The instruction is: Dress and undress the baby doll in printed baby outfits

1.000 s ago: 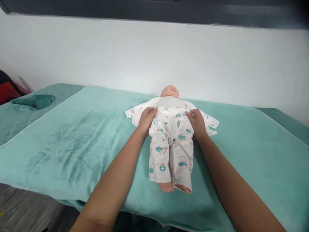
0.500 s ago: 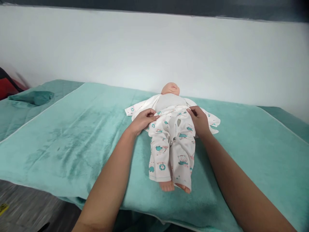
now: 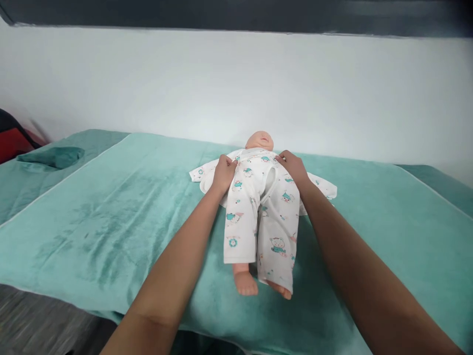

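Note:
A baby doll (image 3: 260, 141) lies on its back, head toward the wall and bare feet toward me. It wears white printed pants (image 3: 242, 217) with an open slit at the crotch. My left hand (image 3: 223, 173) pinches the waistband at its left side, and my right hand (image 3: 292, 166) pinches it at the right. The waistband is stretched up over the chest. A white printed top (image 3: 207, 170) lies spread under the doll, its sleeves out to both sides. One foot (image 3: 245, 283) shows to the ankle; only the toes of the other stick out of the right pant leg.
A teal plush cover (image 3: 121, 212) spreads over the bed, wrinkled on the left. A teal pillow-like bundle (image 3: 51, 157) lies at the far left, near a red and black object (image 3: 15, 140). Behind stands a white wall (image 3: 221, 84). Grey floor (image 3: 33, 315) shows at lower left.
Both hands have moved up toward the doll's head, drawing the waistband from the belly to the chest. The left pant leg has ridden up, baring more of that ankle.

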Demonstrator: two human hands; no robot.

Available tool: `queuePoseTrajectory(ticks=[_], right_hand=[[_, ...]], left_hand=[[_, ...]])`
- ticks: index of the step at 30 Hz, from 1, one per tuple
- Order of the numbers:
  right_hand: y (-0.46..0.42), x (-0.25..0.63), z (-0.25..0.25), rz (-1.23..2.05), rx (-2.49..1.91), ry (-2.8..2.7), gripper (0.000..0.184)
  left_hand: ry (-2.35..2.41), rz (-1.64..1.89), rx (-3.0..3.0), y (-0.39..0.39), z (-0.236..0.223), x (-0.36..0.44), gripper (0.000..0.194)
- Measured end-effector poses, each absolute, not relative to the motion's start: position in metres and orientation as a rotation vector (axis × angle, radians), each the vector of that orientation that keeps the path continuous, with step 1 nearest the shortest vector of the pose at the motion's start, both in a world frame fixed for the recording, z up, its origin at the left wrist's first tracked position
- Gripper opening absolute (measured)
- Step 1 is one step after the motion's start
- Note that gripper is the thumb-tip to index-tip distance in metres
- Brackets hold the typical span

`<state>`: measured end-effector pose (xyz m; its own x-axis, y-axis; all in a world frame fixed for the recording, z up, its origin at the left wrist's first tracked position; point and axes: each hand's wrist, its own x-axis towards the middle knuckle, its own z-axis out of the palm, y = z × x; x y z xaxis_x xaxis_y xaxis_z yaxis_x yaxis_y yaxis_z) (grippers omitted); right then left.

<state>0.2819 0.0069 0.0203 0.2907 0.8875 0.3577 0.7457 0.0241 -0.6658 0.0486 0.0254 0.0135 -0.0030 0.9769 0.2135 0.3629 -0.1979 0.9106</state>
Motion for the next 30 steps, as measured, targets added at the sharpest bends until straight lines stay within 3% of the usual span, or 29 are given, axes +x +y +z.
queuePoseTrajectory(ticks=[9,13,21,30], right_hand=[[-0.026,0.275,0.0,0.213,-1.659,-1.33,0.027],[-0.043,0.28,0.006,0.387,-1.799,-1.382,0.039],[-0.068,0.297,0.001,0.8,-1.619,-1.282,0.027],[-0.066,0.3,-0.008,0.904,-1.528,-1.257,0.034]], left_hand=[[1.348,1.104,1.552,0.005,0.002,0.034,0.02],[1.231,0.937,1.496,-0.014,0.01,0.021,0.02],[1.015,0.718,1.358,-0.032,0.024,0.005,0.004],[0.87,0.749,1.17,-0.028,0.016,0.005,0.008]])
